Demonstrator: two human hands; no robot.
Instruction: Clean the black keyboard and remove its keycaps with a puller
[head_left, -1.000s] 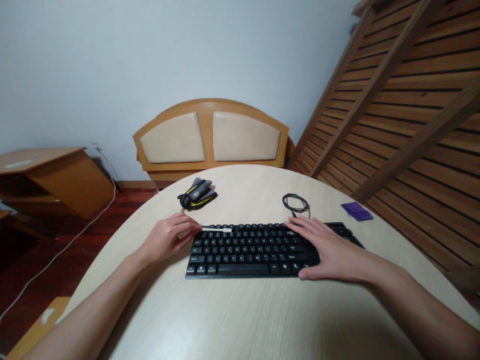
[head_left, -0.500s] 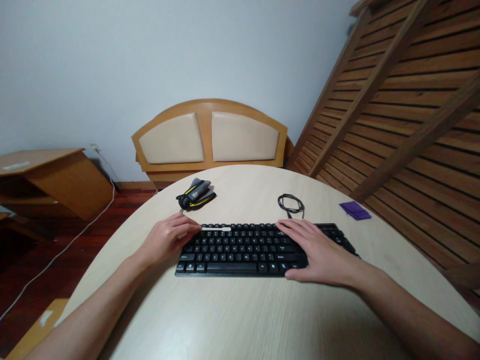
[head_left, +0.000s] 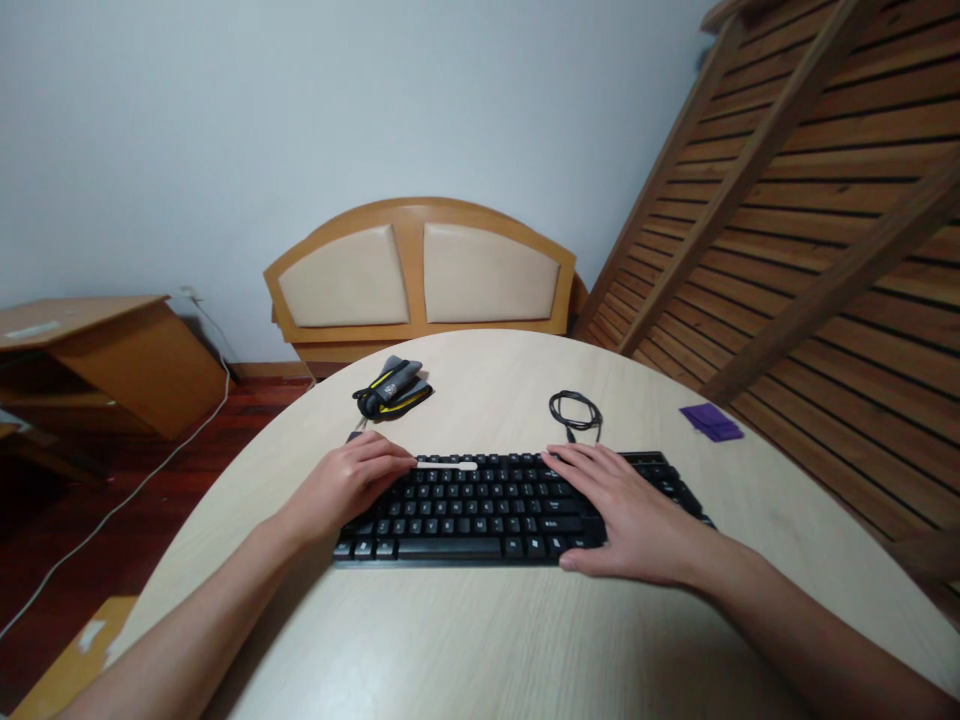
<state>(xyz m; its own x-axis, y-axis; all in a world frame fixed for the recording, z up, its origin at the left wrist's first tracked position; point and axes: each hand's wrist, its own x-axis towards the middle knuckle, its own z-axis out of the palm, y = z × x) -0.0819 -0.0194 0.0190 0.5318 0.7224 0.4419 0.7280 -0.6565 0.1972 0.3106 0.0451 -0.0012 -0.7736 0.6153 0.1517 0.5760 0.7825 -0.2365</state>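
A black keyboard (head_left: 450, 508) lies flat on the round pale table. My left hand (head_left: 352, 480) is closed over its back left corner, pinching a thin white cotton swab (head_left: 448, 465). The swab points right along the top row of keys, its rounded tip over them; the end inside my fingers is hidden. My right hand (head_left: 630, 515) spans the right part of the keyboard, thumb at the front edge and fingertips at the back edge, gripping it and covering several keys. Behind those fingers lies the keyboard's coiled black cable (head_left: 576, 410).
A grey, black and yellow folded bundle (head_left: 394, 388) lies behind my left hand. Purple folded cloth or packets (head_left: 711, 421) rest at the table's right. Beyond the table (head_left: 465, 640) stand a padded headboard (head_left: 487, 272), a slatted wooden panel (head_left: 810, 220) and a low cabinet (head_left: 127, 370).
The keyboard has slid a little left and toward me, with my right hand on it. The swab's tip has shifted slightly right along the top keys. The cable coil has moved slightly left.
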